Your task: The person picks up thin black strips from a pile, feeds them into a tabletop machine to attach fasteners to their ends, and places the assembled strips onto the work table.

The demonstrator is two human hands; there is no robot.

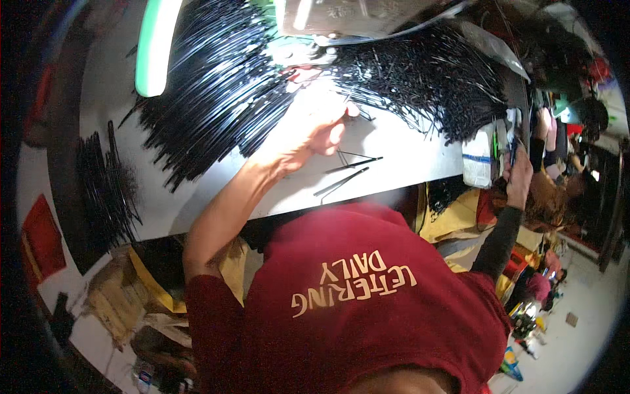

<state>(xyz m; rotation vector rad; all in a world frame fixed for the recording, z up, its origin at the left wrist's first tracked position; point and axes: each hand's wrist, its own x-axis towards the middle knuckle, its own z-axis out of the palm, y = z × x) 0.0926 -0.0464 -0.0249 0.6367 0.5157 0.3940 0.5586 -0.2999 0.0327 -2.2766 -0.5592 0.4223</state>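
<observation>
My left hand (314, 121) reaches over the white table under a bright light, its fingers curled together beside the black rods. Glare hides whatever lies between those fingertips. A large bundle of thin black rods (210, 98) fans out to its left, and a tangled heap of thin black pieces (426, 79) lies to its right. Just below the hand are a few loose black pieces (348, 177). My right hand (519, 176) is at the table's right end, fingers closed around something slim and dark that I cannot make out, next to a white package with a blue stripe (477, 161).
A white-and-green lamp (157, 49) hangs at the upper left. A machine with a grey cover (367, 16) stands at the back. More black rods (105, 184) lie on the table's left side. Yellow sacks (453, 213) hang below the front edge. Other people's hands (543, 123) show at far right.
</observation>
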